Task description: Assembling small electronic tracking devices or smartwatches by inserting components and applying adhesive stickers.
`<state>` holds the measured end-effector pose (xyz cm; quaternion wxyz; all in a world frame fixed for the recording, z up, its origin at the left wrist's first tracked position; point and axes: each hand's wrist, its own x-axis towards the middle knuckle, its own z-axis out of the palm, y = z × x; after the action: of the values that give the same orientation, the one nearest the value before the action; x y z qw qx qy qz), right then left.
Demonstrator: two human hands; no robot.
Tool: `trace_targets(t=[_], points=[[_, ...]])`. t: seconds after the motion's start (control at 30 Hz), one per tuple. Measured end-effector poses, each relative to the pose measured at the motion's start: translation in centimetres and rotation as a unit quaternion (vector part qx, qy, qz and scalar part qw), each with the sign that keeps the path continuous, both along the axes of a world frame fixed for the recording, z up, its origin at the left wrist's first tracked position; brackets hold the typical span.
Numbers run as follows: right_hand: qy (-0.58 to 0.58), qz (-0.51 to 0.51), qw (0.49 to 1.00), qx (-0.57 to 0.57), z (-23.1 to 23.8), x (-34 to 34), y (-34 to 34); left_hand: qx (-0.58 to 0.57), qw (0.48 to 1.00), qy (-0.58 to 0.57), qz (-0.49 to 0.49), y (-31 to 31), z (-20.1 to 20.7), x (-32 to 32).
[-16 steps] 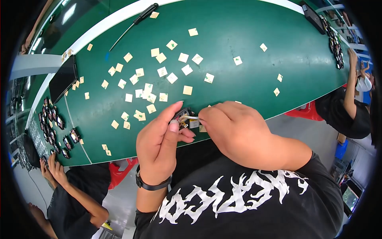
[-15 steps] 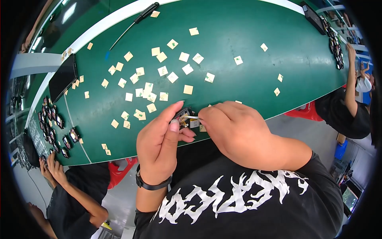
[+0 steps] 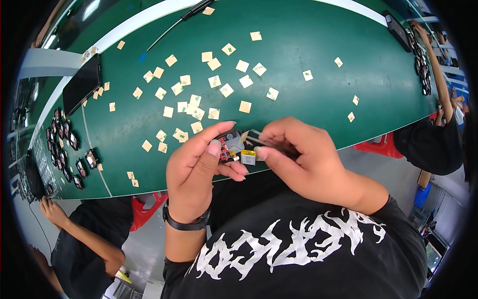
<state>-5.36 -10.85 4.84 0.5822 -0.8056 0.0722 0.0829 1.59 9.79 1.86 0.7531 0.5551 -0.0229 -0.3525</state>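
The left hand (image 3: 199,174) pinches a small dark device (image 3: 230,145) by its edges, open side up, just above the green surface (image 3: 298,45). The right hand (image 3: 303,154) has its grip pressed on a small silvery battery (image 3: 248,157) beside the device, steadying it.

bright even overhead light; sharp centre, fisheye-bent dark rim.

Both hands cover most of the small device (image 3: 233,146) at the frame's centre, so its full outline cannot be told; the markings on the tan squares (image 3: 226,89) are too small to read, and the counter (image 3: 318,40) is cut off at the top edge
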Motion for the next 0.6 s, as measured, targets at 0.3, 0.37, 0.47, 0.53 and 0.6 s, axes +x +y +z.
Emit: trace_targets(t=[0.3, 0.37, 0.47, 0.53, 0.6], points=[[-0.195, 0.078, 0.970, -0.122, -1.7, 0.7, -0.1, 0.022, 0.999, -0.033, 0.013, -0.6, 0.3, -0.3], [-0.172, 0.068, 0.977, -0.106, -1.7, 0.9, -0.3, 0.030, 0.998, -0.046, 0.011, -0.7, 0.0, -0.4], [-0.195, 0.068, 0.974, -0.090, -1.6, 0.7, -0.5, 0.036, 0.998, -0.056, 0.013, -0.9, 0.1, -0.6], [-0.151, 0.055, 0.985, -0.067, -1.4, 0.7, -0.4, 0.031, 0.998, -0.043, 0.020, -1.0, 0.0, -0.6], [-0.107, 0.042, 0.992, -0.042, -1.1, 0.6, -0.1, 0.029, 0.998, -0.039, 0.028, -1.0, 0.2, -0.5]])
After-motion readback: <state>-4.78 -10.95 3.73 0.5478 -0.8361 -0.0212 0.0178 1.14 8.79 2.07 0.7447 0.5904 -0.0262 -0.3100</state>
